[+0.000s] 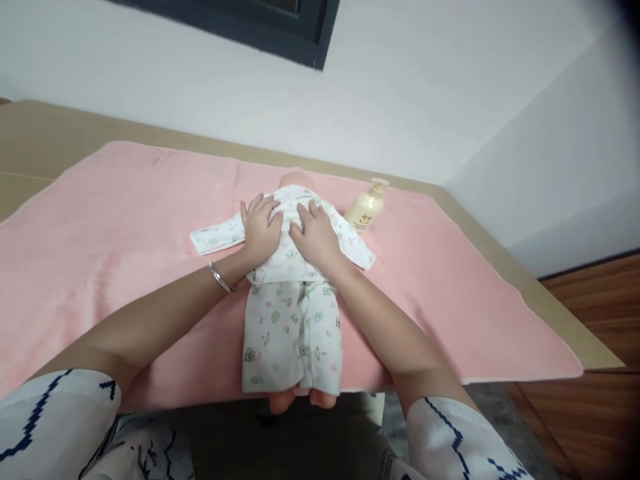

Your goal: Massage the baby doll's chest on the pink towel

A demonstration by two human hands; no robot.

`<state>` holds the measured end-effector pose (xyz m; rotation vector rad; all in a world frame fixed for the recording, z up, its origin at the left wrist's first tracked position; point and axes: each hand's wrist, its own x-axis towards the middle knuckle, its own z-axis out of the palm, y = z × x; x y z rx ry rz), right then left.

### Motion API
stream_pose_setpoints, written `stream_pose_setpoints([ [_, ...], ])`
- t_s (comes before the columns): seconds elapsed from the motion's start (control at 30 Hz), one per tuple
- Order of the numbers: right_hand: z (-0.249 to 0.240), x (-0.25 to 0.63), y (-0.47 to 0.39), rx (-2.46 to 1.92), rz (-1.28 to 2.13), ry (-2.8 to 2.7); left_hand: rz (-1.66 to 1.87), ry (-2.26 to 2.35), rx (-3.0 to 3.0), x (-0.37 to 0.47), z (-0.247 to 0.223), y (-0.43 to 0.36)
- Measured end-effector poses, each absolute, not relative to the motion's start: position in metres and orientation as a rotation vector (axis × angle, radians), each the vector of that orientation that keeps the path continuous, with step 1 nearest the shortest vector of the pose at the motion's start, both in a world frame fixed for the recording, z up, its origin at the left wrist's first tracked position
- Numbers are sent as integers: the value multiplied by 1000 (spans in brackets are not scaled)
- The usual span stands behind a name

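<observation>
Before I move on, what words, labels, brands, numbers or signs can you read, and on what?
No text can be read with certainty.
Pump bottle: dark print on its front, too small and blurred to read.
Top and trousers: small printed motifs; any lettering is illegible.

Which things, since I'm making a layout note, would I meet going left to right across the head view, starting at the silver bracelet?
Silver bracelet → left hand → right hand → pump bottle → wood-grain furniture at the right edge.
</observation>
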<state>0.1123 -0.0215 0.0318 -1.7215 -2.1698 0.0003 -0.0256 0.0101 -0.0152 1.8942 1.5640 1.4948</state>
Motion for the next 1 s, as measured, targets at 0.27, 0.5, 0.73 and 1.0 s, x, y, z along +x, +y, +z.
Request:
stream_pose_setpoints([
  [0.27, 29, 114, -12, -1740, 60, -2140, 1497, 1528, 1851, -30, -19, 19],
  [0.5, 22, 110, 6, -1750, 42, -2125, 1517, 1476, 1811, -33, -22, 24],
  [0.73, 20, 110, 4, -1738, 50, -2132, 1458, 1503, 1862, -32, -26, 22],
  [1.0, 21, 108, -10, -1764, 61, -2123, 1418, 1517, 1893, -29, -25, 12],
])
